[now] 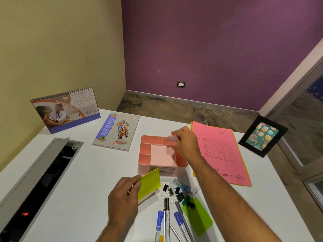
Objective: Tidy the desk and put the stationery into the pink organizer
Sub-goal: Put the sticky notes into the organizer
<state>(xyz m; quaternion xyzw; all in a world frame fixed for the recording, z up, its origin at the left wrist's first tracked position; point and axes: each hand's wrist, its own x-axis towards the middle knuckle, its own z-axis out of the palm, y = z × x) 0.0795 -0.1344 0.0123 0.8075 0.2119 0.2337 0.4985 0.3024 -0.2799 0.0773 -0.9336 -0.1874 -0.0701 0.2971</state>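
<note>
Pink organizer [161, 155] under right hand [185, 142] pinching small blurred item, left hand [122, 198] gripping yellow-green pad [150, 185], binder clips [172, 192] near.

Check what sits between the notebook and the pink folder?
In the head view, the pink organizer sits between the notebook and the pink folder, with the right hand holding a small item over its far right compartment.

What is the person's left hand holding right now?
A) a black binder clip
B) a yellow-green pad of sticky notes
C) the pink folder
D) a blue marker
B: the left hand pinches a yellow-green pad of sticky notes just in front of the pink organizer, while the markers, binder clips and pink folder all lie on the desk untouched by it.
</note>
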